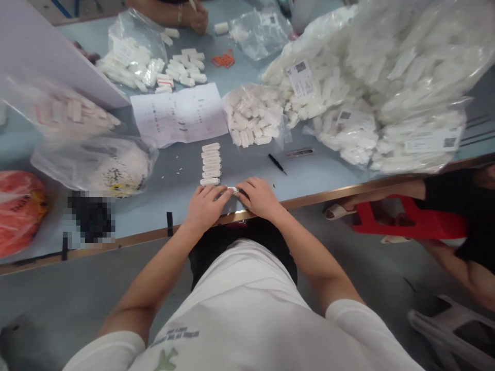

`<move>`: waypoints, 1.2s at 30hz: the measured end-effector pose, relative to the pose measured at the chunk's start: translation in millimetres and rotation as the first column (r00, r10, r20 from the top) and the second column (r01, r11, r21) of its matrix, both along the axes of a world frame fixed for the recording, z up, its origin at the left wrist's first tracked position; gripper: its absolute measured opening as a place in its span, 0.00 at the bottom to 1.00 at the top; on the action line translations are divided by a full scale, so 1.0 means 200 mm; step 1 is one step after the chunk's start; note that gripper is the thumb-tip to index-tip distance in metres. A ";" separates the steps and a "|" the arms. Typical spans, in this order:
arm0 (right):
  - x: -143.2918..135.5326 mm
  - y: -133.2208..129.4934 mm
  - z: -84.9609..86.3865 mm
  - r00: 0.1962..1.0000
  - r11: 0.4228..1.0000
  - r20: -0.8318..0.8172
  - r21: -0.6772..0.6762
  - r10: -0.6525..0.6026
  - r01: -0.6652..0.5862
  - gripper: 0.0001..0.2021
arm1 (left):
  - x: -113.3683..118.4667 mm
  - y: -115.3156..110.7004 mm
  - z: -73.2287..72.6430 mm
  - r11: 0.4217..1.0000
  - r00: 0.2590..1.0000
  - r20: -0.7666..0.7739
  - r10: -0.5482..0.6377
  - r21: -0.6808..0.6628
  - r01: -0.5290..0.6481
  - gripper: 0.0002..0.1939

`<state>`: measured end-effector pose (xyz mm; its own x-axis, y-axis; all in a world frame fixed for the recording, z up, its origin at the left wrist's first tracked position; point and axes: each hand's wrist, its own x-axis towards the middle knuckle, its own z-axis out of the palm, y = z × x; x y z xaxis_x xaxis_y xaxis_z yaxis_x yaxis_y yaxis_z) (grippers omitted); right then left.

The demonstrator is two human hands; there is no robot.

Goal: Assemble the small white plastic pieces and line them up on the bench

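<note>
Close to the table's front edge, my left hand [207, 205] and my right hand [260, 197] meet around a small white plastic piece [232, 190]. Fingers of both hands are closed on its two ends, hiding most of it. Just beyond my left hand, several similar white pieces [211, 164] lie stacked in a neat column. To the right of the column lie a thin black pen-like tool [277, 164] and a pair of metal thread snips [299, 152].
Clear bags of white pieces [253, 116] crowd the back and right. A printed sheet [180, 114] lies behind the column. Bags, one holding something orange [21, 211], stand left. Across the table is another person's hand [198, 18]; a person sits right by a red stool [410, 219].
</note>
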<state>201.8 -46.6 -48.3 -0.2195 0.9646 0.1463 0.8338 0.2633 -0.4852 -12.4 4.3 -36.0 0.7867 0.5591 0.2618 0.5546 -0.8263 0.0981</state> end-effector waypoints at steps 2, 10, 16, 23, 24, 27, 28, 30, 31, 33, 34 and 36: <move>0.00 0.00 0.00 1.000 1.000 -0.001 0.002 0.001 -0.001 0.14 | -0.01 0.00 0.01 1.000 1.000 -0.015 -0.018 -0.013 0.018 0.17; 0.00 0.00 0.00 1.000 1.000 -0.006 -0.005 -0.027 0.027 0.15 | 0.00 0.02 -0.01 0.971 0.979 0.090 0.182 -0.172 -0.164 0.15; -0.01 0.00 0.00 1.000 0.999 -0.010 -0.019 -0.028 0.028 0.12 | -0.19 0.20 0.04 0.830 0.819 0.165 0.550 -0.214 -0.515 0.15; -0.01 0.00 0.00 1.000 1.000 -0.014 -0.021 -0.022 0.022 0.13 | -0.42 0.34 0.05 0.720 0.724 0.049 0.688 -0.166 -0.673 0.19; 0.00 0.00 0.00 1.000 1.000 -0.014 -0.023 -0.021 0.021 0.13 | -0.43 0.35 0.04 0.740 0.742 0.056 0.668 -0.162 -0.653 0.19; 0.00 0.00 0.01 1.000 0.999 -0.012 -0.035 -0.018 0.018 0.13 | -0.43 0.36 0.02 0.755 0.758 0.046 0.651 -0.142 -0.640 0.19; 0.00 0.00 0.01 1.000 0.999 -0.010 -0.040 -0.020 0.019 0.13 | -0.42 0.36 0.02 0.746 0.749 0.039 0.661 -0.138 -0.651 0.18; 0.00 0.00 0.02 1.000 0.998 -0.008 -0.050 -0.023 0.022 0.13 | -0.41 0.37 0.02 0.729 0.733 0.025 0.680 -0.135 -0.672 0.18; 0.00 0.00 0.02 1.000 0.998 -0.009 -0.053 -0.022 0.021 0.13 | -0.41 0.37 0.02 0.725 0.730 0.015 0.684 -0.132 -0.676 0.18; 0.00 0.00 0.02 1.000 0.998 -0.014 -0.056 -0.021 0.020 0.13 | -0.40 0.36 0.03 0.726 0.732 -0.004 0.681 -0.126 -0.676 0.16; 0.00 0.00 0.01 1.000 0.998 -0.017 -0.056 -0.023 0.022 0.13 | -0.39 0.35 0.03 0.730 0.736 -0.008 0.677 -0.121 -0.673 0.16; 0.00 0.00 0.01 0.999 0.999 -0.025 -0.050 -0.022 0.021 0.13 | -0.37 0.33 0.03 0.747 0.751 0.015 0.660 -0.121 -0.654 0.14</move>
